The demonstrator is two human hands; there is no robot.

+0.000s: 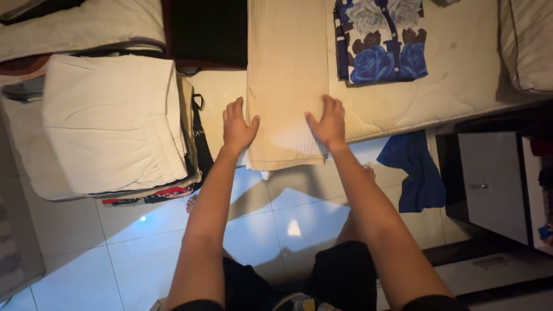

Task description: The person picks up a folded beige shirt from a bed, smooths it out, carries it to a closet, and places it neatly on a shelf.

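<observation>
While our left hand point(238, 128) and right hand point(328, 124) press spread flat on the beige cloth point(286, 75), its 6 o'clock end overhangs the mattress point(461, 75) and may slide floorward.

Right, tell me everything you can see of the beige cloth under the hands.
The beige cloth is a long, narrow folded piece with fine lengthwise ribbing, soft and knit-like by its look. It lies flat on the quilted mattress, running away from the person, its near end hanging slightly over the mattress edge. The left hand rests palm down at its left edge and the right hand presses flat on its lower right part. A blue floral shirt lies just beside it.
</observation>
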